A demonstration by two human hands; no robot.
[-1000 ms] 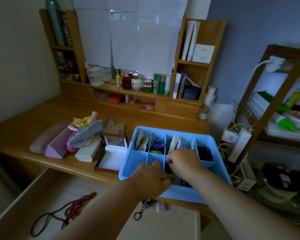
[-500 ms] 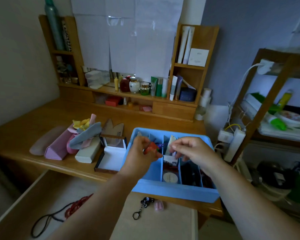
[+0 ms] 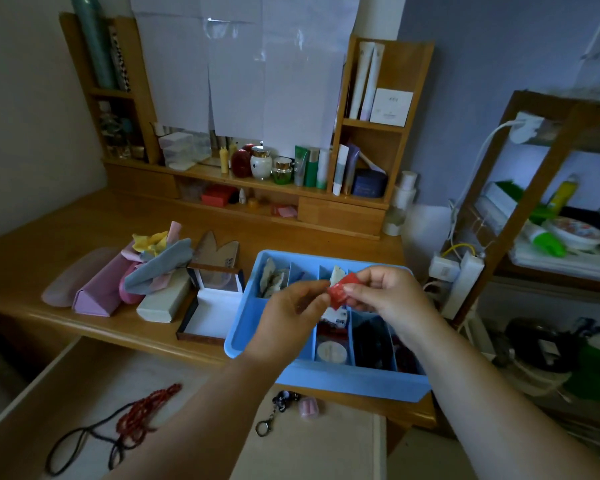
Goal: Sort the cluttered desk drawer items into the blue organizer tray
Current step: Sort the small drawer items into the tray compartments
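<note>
Hands, left [image 3: 288, 313] and right [image 3: 388, 299], each grip a small, glossy red packet [image 3: 340, 289] above the blue tray [image 3: 243, 327].

A wooden surface [image 3: 84, 223] carries a blue organizer tray [image 3: 243, 327] beneath the left hand [image 3: 288, 317], with an open white box [image 3: 215, 306], a cream case [image 3: 163, 299] and pink cases [image 3: 97, 289] further left.

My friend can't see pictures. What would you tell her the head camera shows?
Two hands, left hand and right hand, pinch a small red packet between them above a blue organizer tray on a wooden desk. Below, an open drawer holds a red bead necklace and a keychain.
</note>
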